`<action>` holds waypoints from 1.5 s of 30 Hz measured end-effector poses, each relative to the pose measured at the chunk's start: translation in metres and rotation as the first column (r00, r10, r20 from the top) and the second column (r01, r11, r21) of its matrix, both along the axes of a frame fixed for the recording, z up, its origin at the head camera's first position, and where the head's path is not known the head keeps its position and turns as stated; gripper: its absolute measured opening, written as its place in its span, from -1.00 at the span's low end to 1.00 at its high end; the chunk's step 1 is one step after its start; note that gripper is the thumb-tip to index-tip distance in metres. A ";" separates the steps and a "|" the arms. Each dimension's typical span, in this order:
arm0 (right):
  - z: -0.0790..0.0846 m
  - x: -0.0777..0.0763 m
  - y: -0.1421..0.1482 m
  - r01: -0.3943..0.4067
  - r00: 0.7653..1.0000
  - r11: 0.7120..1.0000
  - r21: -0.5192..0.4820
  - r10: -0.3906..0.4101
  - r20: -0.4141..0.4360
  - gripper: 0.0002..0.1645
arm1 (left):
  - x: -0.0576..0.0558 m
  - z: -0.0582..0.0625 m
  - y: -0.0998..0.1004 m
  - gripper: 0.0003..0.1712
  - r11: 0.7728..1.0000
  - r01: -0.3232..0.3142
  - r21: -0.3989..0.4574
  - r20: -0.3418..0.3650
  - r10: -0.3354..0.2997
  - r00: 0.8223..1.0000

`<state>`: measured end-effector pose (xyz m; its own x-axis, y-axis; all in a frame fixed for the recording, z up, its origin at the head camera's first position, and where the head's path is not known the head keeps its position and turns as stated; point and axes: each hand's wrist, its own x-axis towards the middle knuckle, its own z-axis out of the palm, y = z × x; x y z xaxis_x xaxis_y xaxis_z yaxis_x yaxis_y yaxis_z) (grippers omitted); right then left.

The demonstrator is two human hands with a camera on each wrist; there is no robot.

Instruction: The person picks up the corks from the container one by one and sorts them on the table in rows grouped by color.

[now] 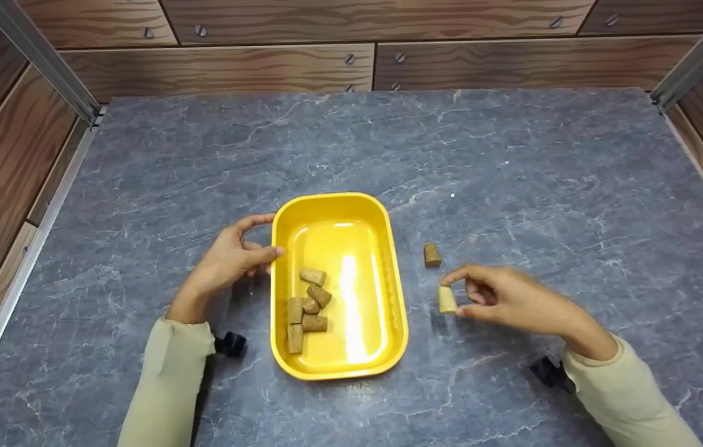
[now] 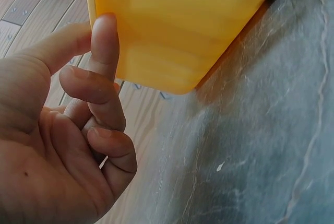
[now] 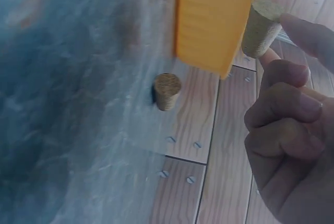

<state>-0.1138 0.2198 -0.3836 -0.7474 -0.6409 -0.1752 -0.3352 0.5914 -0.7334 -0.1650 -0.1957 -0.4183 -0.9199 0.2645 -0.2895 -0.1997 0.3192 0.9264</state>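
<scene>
A yellow tray (image 1: pixel 367 248) stands on the table, and several cork stoppers (image 1: pixel 319 295) lie at the left of its floor. My left hand (image 1: pixel 230 254) pinches the tray's left rim, thumb over the edge and index finger outside. In the left wrist view the other fingers (image 2: pixel 112 151) are bent beside the yellow wall (image 2: pixel 167 41). To the right of the tray, my right hand (image 1: pixel 500 298) pinches a pale cork stopper (image 1: pixel 446 299) by its two ends between thumb and index finger. A darker cork stopper (image 1: pixel 431 255) lies on the table just beyond that hand.
The grey marbled table (image 1: pixel 513 167) spreads around the tray. Wood-patterned panels (image 1: pixel 277 68) wall in the back and sides, with metal posts (image 1: pixel 47 62) at the corners. Black straps (image 1: pixel 231 344) show near both sleeve cuffs.
</scene>
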 end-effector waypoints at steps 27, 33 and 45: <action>-0.019 0.001 -0.010 -0.006 1.000 0.970 0.245 0.003 0.011 -0.59 | 0.000 0.002 0.001 -0.23 1.000 0.012 -0.013 -0.008 -0.012 1.000; -0.020 0.001 -0.012 -0.007 1.000 0.970 0.244 0.006 0.004 -0.60 | 0.000 0.002 0.000 -0.24 1.000 0.007 -0.004 -0.005 -0.007 1.000; -0.017 0.000 -0.011 -0.009 1.000 0.970 0.241 0.008 0.003 -0.58 | 0.000 0.001 -0.001 -0.23 1.000 0.011 -0.002 -0.005 -0.011 1.000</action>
<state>-0.1134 0.2087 -0.4008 -0.7414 -0.5860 -0.3270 -0.3397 0.7480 -0.5702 -0.1650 -0.1963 -0.4178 -0.9186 0.2738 -0.2850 -0.1914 0.3229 0.9269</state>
